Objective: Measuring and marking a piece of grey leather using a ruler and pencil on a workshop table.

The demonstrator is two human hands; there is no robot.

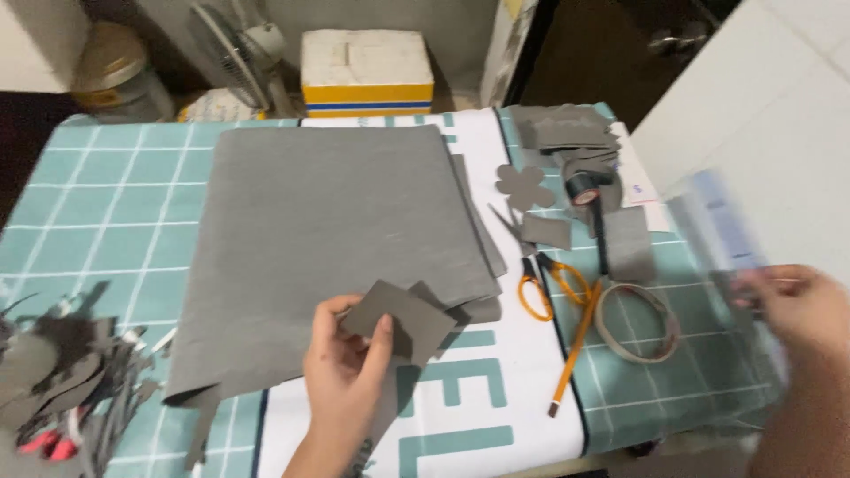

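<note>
Grey felt pieces [400, 320], small and roughly square, sit pinched between thumb and fingers of the left hand [347, 372], held just above the near edge of a large grey felt sheet [328, 239] spread over the table [106, 204]. The right hand [797, 305] is at the far right, blurred by motion; it seems to grip a clear plastic ruler [722, 230], though the blur leaves this uncertain.

Some cutting looks done: a flower-shaped felt cutout [525, 186] lies right of the sheet, a stack of cut felt [567, 128] sits behind it, and thin felt scraps [66, 372] are heaped at the left edge. The big sheet is mostly whole, so much material remains uncut.

Orange-handled scissors [536, 288], a pencil [577, 341], a roll of tape [637, 320] and a dark tape roll [584, 186] rest idle between the hands.
</note>
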